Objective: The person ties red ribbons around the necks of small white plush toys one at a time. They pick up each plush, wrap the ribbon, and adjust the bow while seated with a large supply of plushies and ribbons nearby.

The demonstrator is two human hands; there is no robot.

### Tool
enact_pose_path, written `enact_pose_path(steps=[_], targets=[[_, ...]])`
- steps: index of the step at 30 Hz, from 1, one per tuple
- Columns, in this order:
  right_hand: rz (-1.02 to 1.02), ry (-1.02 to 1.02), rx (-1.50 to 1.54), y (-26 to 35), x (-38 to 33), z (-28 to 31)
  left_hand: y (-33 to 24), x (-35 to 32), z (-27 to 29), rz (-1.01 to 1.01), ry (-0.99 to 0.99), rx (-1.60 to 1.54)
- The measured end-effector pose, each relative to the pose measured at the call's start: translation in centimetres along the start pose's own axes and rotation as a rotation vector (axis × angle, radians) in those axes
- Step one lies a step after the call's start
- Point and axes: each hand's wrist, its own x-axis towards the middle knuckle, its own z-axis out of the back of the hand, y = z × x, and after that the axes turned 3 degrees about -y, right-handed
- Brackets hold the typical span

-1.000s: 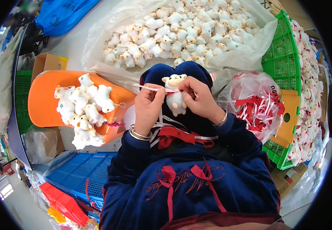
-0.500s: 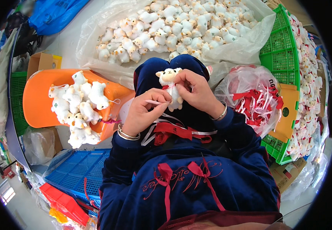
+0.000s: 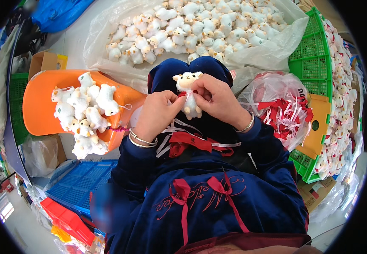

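A small white plush lamb [image 3: 187,91] is held upright over my lap, its face toward me. My right hand [image 3: 219,99] grips its body from the right. My left hand [image 3: 156,114] pinches a red ribbon at the lamb's neck from the left. Loose red and white ribbons [image 3: 192,142] lie across my dark blue lap just below both hands. Both wrists wear silver bangles.
A clear plastic sheet heaped with several white plush lambs [image 3: 183,29] lies ahead. An orange plastic chair [image 3: 44,106] on the left holds more lambs [image 3: 86,114]. A bag of red ribbons [image 3: 283,110] sits right, beside a green crate [image 3: 314,59]. A blue crate [image 3: 80,186] is lower left.
The lamb has turned upright and moved a little higher. My left hand, which held a white ribbon stretched out to the left, has closed in on the lamb's neck.
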Motion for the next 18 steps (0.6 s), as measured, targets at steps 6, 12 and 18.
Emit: enact_pose_path(steps=[6, 12, 18], targets=[[0.135, -0.066, -0.148, 0.0, 0.2, -0.1, -0.7, 0.4, 0.7, 0.059, 0.157, 0.036], [-0.057, 0.084, -0.299, 1.0, 0.4, 1.8, -0.6, 0.3, 0.7, 0.174, 0.212, -0.306], [-0.036, 0.131, -0.363, 1.6, 1.8, 3.0, -0.2, 0.3, -0.2, 0.139, 0.179, -0.408]])
